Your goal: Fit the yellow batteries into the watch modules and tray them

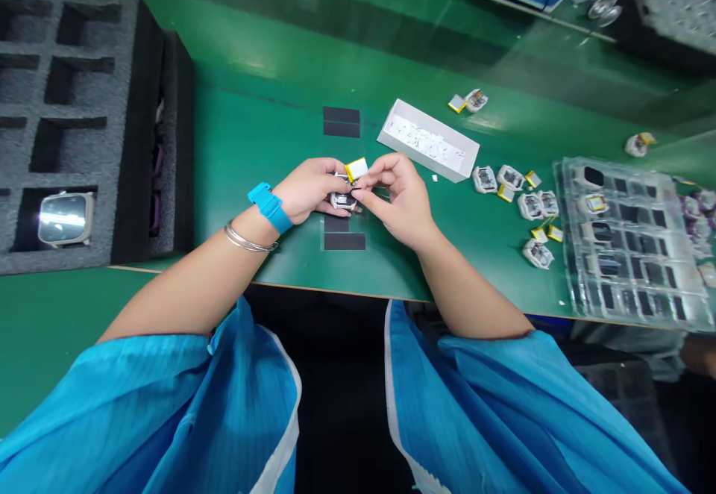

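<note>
My left hand (313, 189) is closed around a small white smartwatch case (342, 201), whose inner parts face up. A silver battery with a yellow edge (356, 169) sticks up from the case's far side, between my two hands. My right hand (398, 197) meets the case from the right. Its thumb and forefinger are pinched together at the case's edge by a small dark piece, too small to name. Under my hands lie dark rectangular strips (344, 242) on the green table (268, 248).
A white box of small white pieces (428, 140) stands beyond my right hand. Several open watch cases with batteries (530, 206) lie to the right, before a clear plastic tray (638, 244). At left stands a grey foam tray (126, 203) holding a watch (66, 219).
</note>
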The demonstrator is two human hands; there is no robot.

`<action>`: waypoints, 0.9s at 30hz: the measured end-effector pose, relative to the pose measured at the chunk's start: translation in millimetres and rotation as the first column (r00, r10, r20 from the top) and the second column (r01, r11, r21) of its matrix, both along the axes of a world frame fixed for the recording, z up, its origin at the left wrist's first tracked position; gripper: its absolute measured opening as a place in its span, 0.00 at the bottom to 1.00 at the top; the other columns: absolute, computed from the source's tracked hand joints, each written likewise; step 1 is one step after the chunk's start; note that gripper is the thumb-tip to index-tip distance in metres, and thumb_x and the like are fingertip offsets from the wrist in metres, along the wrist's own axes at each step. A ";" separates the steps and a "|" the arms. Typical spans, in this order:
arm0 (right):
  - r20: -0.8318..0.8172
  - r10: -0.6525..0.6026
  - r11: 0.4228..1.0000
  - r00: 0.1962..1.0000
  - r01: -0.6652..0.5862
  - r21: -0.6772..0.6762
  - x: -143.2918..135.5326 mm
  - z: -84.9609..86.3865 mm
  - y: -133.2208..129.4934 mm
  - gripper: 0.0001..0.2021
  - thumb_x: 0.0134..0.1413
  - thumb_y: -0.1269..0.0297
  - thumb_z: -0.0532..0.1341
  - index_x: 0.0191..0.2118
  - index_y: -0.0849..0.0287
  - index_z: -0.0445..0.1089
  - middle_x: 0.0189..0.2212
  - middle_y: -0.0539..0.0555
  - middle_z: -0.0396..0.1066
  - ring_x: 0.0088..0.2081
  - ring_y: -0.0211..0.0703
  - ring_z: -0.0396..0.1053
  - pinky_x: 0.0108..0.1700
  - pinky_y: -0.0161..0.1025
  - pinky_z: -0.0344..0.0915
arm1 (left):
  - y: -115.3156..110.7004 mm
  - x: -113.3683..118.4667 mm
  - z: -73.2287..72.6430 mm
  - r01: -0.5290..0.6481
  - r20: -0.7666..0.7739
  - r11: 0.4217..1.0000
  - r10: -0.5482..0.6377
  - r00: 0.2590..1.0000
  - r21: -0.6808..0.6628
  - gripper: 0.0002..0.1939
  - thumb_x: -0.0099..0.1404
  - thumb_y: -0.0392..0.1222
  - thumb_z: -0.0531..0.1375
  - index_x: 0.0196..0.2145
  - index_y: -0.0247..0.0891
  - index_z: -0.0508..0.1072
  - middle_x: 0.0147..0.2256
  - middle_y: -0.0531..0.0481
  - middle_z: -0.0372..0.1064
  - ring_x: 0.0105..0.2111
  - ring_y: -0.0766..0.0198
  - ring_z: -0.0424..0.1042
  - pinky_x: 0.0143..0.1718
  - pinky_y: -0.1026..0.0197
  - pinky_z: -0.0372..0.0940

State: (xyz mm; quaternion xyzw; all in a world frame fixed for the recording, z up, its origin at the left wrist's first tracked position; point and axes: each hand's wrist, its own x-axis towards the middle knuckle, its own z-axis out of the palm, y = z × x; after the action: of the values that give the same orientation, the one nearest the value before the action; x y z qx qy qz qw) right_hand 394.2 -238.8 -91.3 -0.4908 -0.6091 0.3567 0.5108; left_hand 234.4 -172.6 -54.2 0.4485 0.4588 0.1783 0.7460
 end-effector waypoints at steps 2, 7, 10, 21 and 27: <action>0.029 0.011 1.000 1.000 -0.010 -0.022 1.4 -0.3 0.1 0.18 0.54 0.56 0.70 0.40 0.52 0.59 0.32 0.44 0.74 0.33 0.36 0.73 0.43 0.40 0.70 | -0.3 -0.2 -0.9 0.007 0.003 1.000 -0.007 1.000 0.001 0.07 0.60 0.24 0.59 0.30 0.33 0.67 0.24 0.50 0.71 0.25 0.64 0.77 0.30 0.62 0.75; 0.081 0.028 0.999 0.996 -0.026 -0.029 1.2 -2.6 -0.2 0.17 0.56 0.58 0.68 0.41 0.52 0.57 0.33 0.45 0.74 0.33 0.36 0.73 0.43 0.40 0.70 | -0.8 -0.2 -1.7 0.016 0.007 1.000 -0.016 1.000 -0.004 0.08 0.60 0.23 0.59 0.30 0.33 0.67 0.24 0.49 0.72 0.25 0.63 0.77 0.28 0.64 0.74; 0.109 0.017 1.000 0.994 -0.017 -0.006 -0.1 -2.4 -0.5 0.15 0.56 0.61 0.66 0.40 0.53 0.57 0.33 0.45 0.73 0.34 0.37 0.73 0.42 0.40 0.70 | -0.7 0.1 -1.2 0.005 -0.003 1.000 -0.005 1.000 -0.008 0.08 0.61 0.23 0.58 0.29 0.33 0.66 0.23 0.50 0.71 0.25 0.64 0.76 0.27 0.65 0.73; 0.165 -0.014 0.999 0.986 0.009 0.032 -2.7 -1.1 -1.6 0.14 0.55 0.65 0.65 0.39 0.52 0.57 0.33 0.45 0.72 0.34 0.37 0.72 0.42 0.41 0.70 | -0.3 1.3 -1.3 0.003 -0.007 1.000 -0.003 1.000 -0.001 0.08 0.60 0.23 0.58 0.29 0.33 0.66 0.23 0.51 0.70 0.24 0.65 0.76 0.27 0.64 0.73; 0.281 -0.057 0.997 0.958 0.041 0.064 -3.5 -0.1 -3.6 0.14 0.53 0.67 0.65 0.40 0.53 0.59 0.33 0.46 0.73 0.34 0.39 0.73 0.42 0.42 0.71 | -0.1 1.0 -1.3 0.000 0.002 1.000 0.000 1.000 0.000 0.08 0.60 0.23 0.57 0.30 0.33 0.66 0.24 0.51 0.71 0.23 0.67 0.73 0.27 0.65 0.74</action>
State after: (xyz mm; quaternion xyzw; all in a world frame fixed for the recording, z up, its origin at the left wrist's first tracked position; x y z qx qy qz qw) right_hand 390.8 -242.4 -91.3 -0.5366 -0.6734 0.2525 0.4414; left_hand 235.4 -172.7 -55.5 0.4485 0.4582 0.1787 0.7463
